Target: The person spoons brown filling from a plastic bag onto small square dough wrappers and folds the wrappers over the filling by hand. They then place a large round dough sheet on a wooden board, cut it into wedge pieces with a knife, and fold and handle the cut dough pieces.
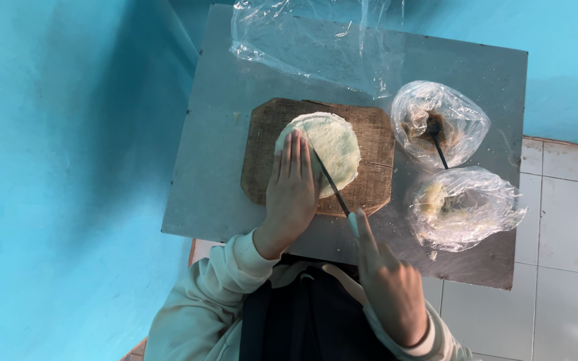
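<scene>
A round pale flatbread [329,146] lies on a worn wooden cutting board [376,137] on a small metal table [215,167]. My left hand [291,190] lies flat on the bread's left side, fingers together and pointing away from me. In my right hand [388,281] is a knife [329,179]; its dark blade runs across the bread just right of my left fingers, with my index finger stretched along the handle.
Two clear plastic bags stand to the right of the board: the far bag [439,124] holds brown filling and a dark utensil, the near bag [463,207] holds pale filling. A crumpled plastic sheet [316,43] lies at the table's back. Blue wall left, white tiles right.
</scene>
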